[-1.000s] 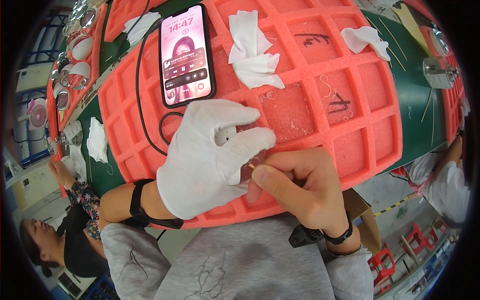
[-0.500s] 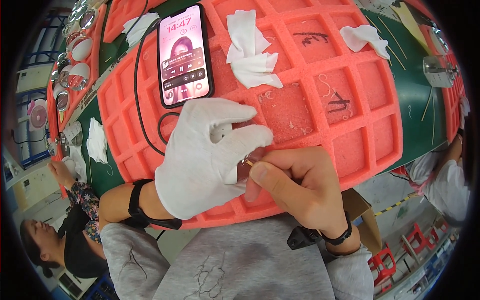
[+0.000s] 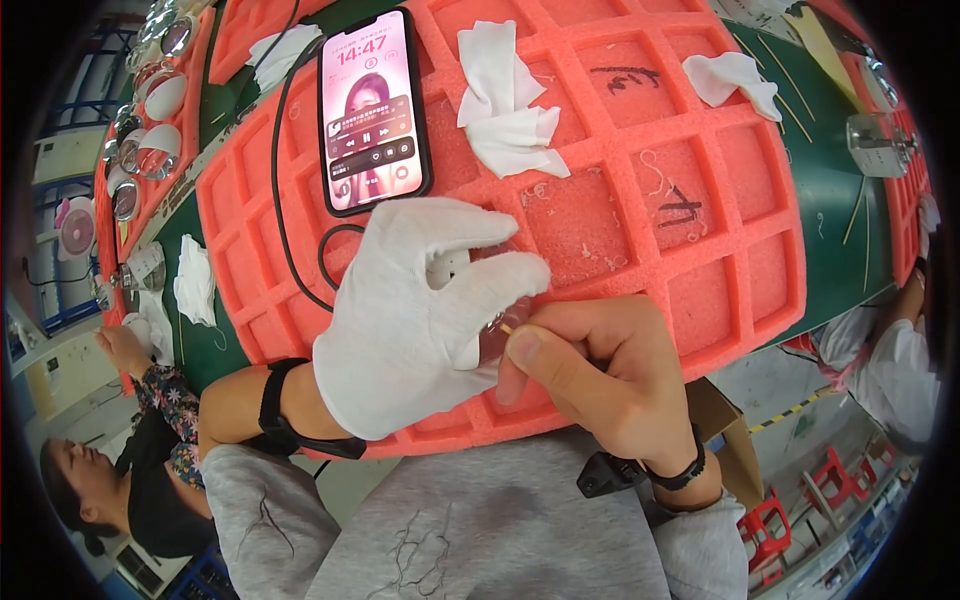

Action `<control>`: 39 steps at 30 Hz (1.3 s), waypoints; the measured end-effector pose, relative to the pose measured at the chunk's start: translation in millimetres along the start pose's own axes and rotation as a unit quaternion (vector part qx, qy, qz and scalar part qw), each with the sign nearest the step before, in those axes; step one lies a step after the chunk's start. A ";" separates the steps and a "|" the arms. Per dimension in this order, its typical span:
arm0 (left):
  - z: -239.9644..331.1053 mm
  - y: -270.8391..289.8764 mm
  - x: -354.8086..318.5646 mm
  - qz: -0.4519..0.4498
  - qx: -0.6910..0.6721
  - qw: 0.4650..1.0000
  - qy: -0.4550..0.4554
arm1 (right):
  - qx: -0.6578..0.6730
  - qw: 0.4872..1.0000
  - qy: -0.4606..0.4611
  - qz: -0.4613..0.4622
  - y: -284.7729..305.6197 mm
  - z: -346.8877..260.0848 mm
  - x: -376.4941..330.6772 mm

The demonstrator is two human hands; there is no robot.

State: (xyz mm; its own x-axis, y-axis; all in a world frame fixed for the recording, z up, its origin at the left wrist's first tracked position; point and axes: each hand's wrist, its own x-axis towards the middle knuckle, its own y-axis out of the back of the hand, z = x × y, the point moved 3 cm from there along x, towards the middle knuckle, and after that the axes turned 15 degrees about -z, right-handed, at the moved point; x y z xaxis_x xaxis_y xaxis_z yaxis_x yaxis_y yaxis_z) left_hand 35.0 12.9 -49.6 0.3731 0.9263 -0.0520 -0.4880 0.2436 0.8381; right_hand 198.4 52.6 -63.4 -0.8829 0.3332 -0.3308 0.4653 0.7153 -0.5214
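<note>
My left hand (image 3: pixel 395 315), in a white glove, curls its fingers round a clear object with a white part (image 3: pixel 447 268). The glove covers most of it, so its exact kind is hidden. Pinched between the thumb and forefinger of my bare right hand (image 3: pixel 615 370) is a thin wooden stick (image 3: pixel 506 328). Its tip meets the clear object's edge, where small shiny spots show. Both hands are over the near part of a red foam tray (image 3: pixel 640 270) with square pockets. A lit phone (image 3: pixel 372 110) lies on the tray just beyond my left hand.
White cloths (image 3: pixel 508 100) lie on the tray, and another cloth (image 3: pixel 732 85) at its far right. A black cable (image 3: pixel 278 200) loops beside the phone. Clear and white domed parts (image 3: pixel 160 140) fill a tray at left. Thin sticks (image 3: pixel 785 75) rest on the green table. A co-worker (image 3: pixel 130 470) sits at left.
Both hands have shifted very slightly to the right in the picture, along with the tray and phone. The grip on the clear object and the stick is unchanged.
</note>
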 end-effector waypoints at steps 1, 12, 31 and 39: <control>-0.7 -0.8 0.2 0.000 0.000 1.000 0.000 | 0.008 1.000 -0.013 0.005 0.0 -0.2 0.4; -5.4 7.5 0.1 -0.006 -0.118 0.992 -0.034 | -0.012 0.997 0.075 0.034 0.7 10.6 -1.6; -17.2 12.8 2.7 -0.059 -0.244 0.967 -0.048 | 0.146 0.928 0.340 0.037 14.5 14.4 -12.9; -9.5 12.0 9.9 -0.014 -0.108 0.987 -0.120 | -0.074 0.949 0.301 0.065 0.3 6.7 -3.0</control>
State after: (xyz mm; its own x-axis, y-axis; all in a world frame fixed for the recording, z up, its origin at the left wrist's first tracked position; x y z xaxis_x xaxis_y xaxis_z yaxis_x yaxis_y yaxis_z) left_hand 25.4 27.7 -45.2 0.5523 0.8300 0.0782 -0.6223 0.3480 0.7011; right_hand 201.7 47.7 -67.8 -0.7160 0.6824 0.1473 0.5973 0.7080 -0.3768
